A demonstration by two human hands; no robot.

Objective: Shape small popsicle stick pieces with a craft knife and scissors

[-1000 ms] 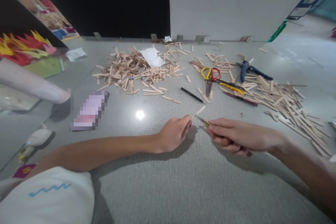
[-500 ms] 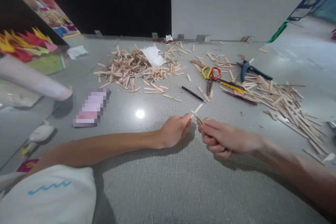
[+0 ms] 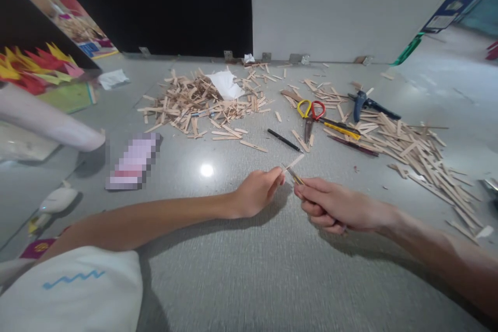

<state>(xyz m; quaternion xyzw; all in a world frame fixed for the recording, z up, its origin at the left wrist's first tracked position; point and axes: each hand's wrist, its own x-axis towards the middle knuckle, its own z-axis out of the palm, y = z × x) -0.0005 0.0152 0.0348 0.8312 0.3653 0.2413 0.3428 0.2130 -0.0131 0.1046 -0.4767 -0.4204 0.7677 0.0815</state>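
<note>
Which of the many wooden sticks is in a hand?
The stick pinched in the left hand, next to the tool in the right hand. The other sticks lie heaped or scattered, away from both hands.

**Right hand closer to left, floor bits uncovered**

Right hand (image 3: 334, 206) plus knife (image 3: 298, 178) shifted left across floor (image 3: 233, 280); gap to left hand (image 3: 254, 194) narrower than 1.0 s ago. Held wooden stick (image 3: 294, 162) flatter again after standing steeper 0.5 s ago. Right forearm (image 3: 439, 251) farther from floor's far edge at upright panels. Small chip (image 3: 385, 187) by right wrist, covered 1.0 s ago, now visible; loose stick (image 3: 462, 232) beside forearm too.
</note>
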